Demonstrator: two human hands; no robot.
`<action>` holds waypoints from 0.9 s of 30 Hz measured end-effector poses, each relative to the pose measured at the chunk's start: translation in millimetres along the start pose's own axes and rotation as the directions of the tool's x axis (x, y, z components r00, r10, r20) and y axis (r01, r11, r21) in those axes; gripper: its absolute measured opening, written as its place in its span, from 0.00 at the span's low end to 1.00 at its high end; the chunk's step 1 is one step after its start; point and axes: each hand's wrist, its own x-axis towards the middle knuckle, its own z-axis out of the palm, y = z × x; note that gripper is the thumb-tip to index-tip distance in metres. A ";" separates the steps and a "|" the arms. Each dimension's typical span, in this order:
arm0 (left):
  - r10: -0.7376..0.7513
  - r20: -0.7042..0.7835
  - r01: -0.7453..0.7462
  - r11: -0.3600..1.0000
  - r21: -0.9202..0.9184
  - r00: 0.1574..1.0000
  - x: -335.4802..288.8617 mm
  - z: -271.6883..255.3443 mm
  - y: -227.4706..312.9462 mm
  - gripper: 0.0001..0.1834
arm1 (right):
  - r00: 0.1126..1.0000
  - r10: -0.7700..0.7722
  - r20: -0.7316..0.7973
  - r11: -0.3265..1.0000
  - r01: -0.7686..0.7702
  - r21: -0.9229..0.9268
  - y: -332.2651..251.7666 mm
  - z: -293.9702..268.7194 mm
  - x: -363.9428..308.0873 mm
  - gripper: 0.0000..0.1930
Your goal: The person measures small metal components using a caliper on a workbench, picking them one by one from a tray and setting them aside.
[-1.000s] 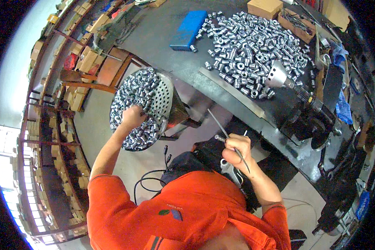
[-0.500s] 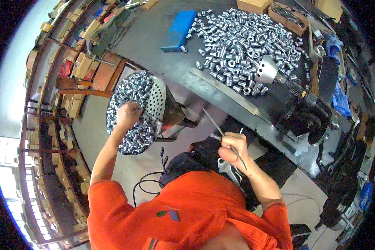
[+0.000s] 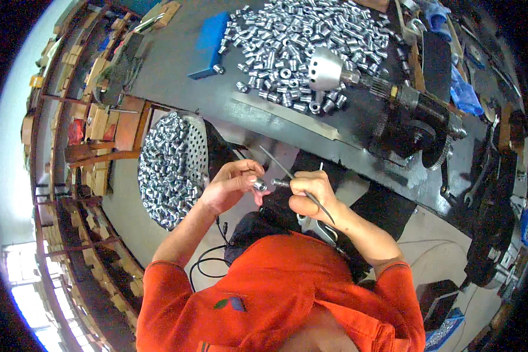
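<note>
My left hand [image 3: 233, 186] pinches a short, shiny metal bushing [image 3: 259, 185] between thumb and fingers, its bored end showing. Close on its right, my right hand [image 3: 312, 192] is closed around a thin grey rod [image 3: 277, 163] that looks like a slim file, slanting across the fist. A short metal plug [image 3: 280, 182] sticks out of the same fist toward the bushing, with a small gap between them. At the left, many similar bushings [image 3: 167, 170] are heaped on a round perforated metal seat [image 3: 198, 149], whose holes show along its right side.
Across the dark workbench [image 3: 176, 73] lies a large pile of bushings [image 3: 311, 35], beside a blue box [image 3: 210, 46]. A machine with a conical drilled head [image 3: 325, 69] stands at the right. Wooden shelving [image 3: 70, 205] lines the left, and a black cable [image 3: 208, 261] loops on the floor.
My left hand has come away from the heap on the perforated seat, moving right with a bushing. My right hand has shifted slightly left, keeping the rod. The whole view has moved a little.
</note>
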 end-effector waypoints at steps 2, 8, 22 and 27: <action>0.017 -0.006 -0.018 0.995 -0.097 1.000 5.6 -6.3 -12.0 0.14 | 1.000 -0.001 -0.011 1.000 0.001 -0.008 3.1 -1.2 -1.0 0.15; 0.026 -0.023 -0.030 0.982 -0.186 0.999 11.9 -7.4 -22.0 0.15 | 1.000 -0.007 -0.006 1.000 0.008 0.008 3.8 -4.0 -0.9 0.16; 0.262 0.000 -0.152 0.559 0.815 0.965 8.9 21.9 13.0 0.09 | 0.991 0.127 0.034 0.984 -0.121 -0.133 -0.7 -1.7 -2.6 0.12; 0.257 -0.003 -0.140 0.538 0.832 0.967 9.5 25.3 14.1 0.11 | 0.995 0.095 -0.004 0.977 -0.094 -0.190 0.0 -1.6 -2.7 0.11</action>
